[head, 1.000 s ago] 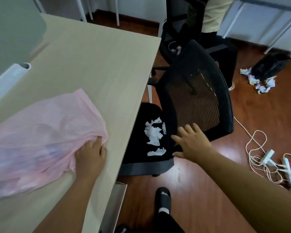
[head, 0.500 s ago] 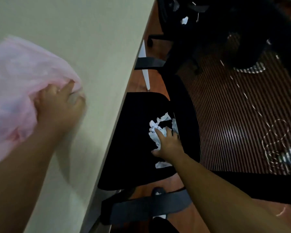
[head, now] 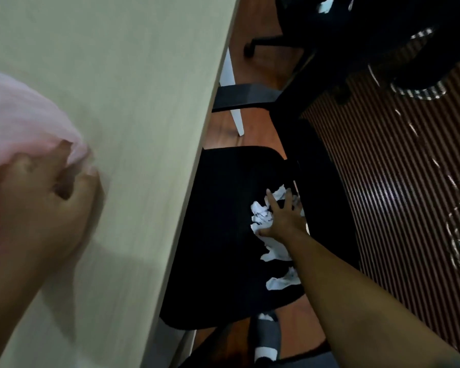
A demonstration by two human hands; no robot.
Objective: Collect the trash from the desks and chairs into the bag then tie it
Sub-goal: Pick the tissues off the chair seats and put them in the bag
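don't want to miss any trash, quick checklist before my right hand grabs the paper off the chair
1. Right hand on the crumpled paper: ok, fingers spread over it, not closed.
2. Left hand grips the pink bag on the desk: ok.
3. Bag mouth open: cannot tell.
4. All paper under the hand: not ok, loose scraps lie apart on the seat, nearer the person.

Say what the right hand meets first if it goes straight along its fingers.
The right hand rests on the crumpled paper; past its fingertips comes a little more paper, then probably the chair backrest. Depth is unclear.
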